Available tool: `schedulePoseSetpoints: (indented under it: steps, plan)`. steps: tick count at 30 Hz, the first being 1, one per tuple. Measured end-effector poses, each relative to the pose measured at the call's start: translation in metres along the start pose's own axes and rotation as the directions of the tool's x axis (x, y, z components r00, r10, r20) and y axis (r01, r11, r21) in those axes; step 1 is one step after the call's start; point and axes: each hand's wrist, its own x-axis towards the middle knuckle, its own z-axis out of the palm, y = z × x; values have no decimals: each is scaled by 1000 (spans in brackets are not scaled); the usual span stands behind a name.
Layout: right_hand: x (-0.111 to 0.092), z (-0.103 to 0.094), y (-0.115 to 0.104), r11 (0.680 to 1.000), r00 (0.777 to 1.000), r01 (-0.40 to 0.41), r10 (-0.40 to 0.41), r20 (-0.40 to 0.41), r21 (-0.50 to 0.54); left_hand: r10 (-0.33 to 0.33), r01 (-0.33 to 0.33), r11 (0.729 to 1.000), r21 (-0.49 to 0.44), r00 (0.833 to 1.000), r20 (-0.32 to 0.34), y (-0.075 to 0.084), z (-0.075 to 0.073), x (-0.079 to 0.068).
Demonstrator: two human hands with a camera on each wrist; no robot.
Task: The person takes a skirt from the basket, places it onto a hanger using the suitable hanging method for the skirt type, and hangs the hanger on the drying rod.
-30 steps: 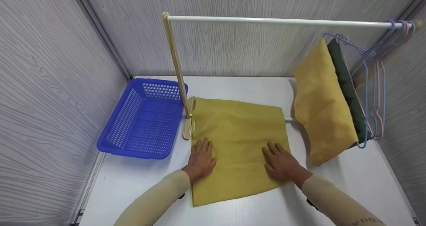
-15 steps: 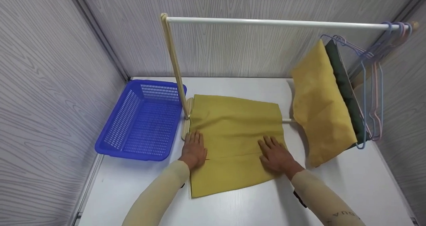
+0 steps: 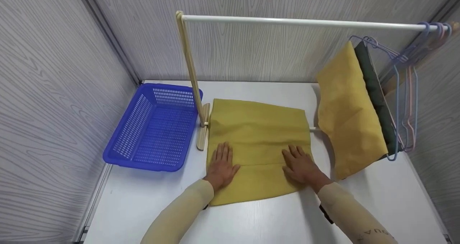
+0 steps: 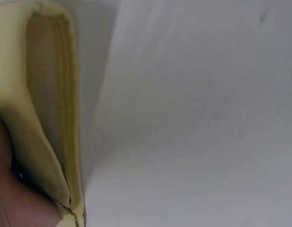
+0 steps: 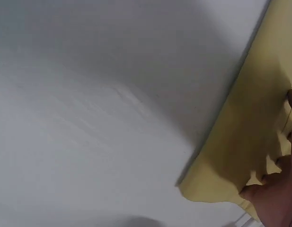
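A yellow cushion cover (image 3: 258, 129) lies flat on the white table, with a faint crease across it and light wrinkles. My left hand (image 3: 221, 168) rests on its left part, palm down, fingers straight and thumb out to the side. On the right part lies my right hand (image 3: 300, 166), fingers spread over the cloth near the right edge. In the left wrist view, a gaping edge of the cover (image 4: 67, 104) shows a zipper-like strip beside my hand (image 4: 22, 203). The right wrist view has the cover's corner (image 5: 207, 182) near my fingertips.
A blue plastic basket (image 3: 154, 136) stands at the left. Behind the cover, a wooden rack post (image 3: 190, 64) carries a white rail (image 3: 287, 21). Hangers (image 3: 409, 122) hang at its right end, with a yellow piece of fabric (image 3: 348, 118) and a dark green one (image 3: 375, 100).
The cover has slid a little away from me, its near edge now farther up the table. My left hand shifted left, then back right onto the cloth; the right hand moved slightly forward.
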Motion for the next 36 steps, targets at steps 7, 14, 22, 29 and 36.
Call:
schedulePoseSetpoints:
  steps: [7, 14, 22, 29, 36]
  plan:
    - [-8, 9, -9, 993, 988, 63, -76, -131, -99, -3, 2, 999, 43, 1000, 18, -21, -8, 20]
    - [-4, 8, -7, 1000, 999, 5, -4, 48, -19, -20, 19, 996, 83, 1000, 7, -22, -10, 17]
    - [-8, -5, 4, 995, 992, -97, 98, 80, -23, -13, 12, 999, 48, 1000, 8, 0, -14, 26]
    - [-4, -8, 6, 987, 984, -159, 154, 91, 40, -2, 1, 994, 107, 1000, 13, -1, -8, 44]
    - [13, -8, -1, 988, 985, -148, 143, 100, 39, -32, 33, 996, 80, 999, -16, -12, -16, 36]
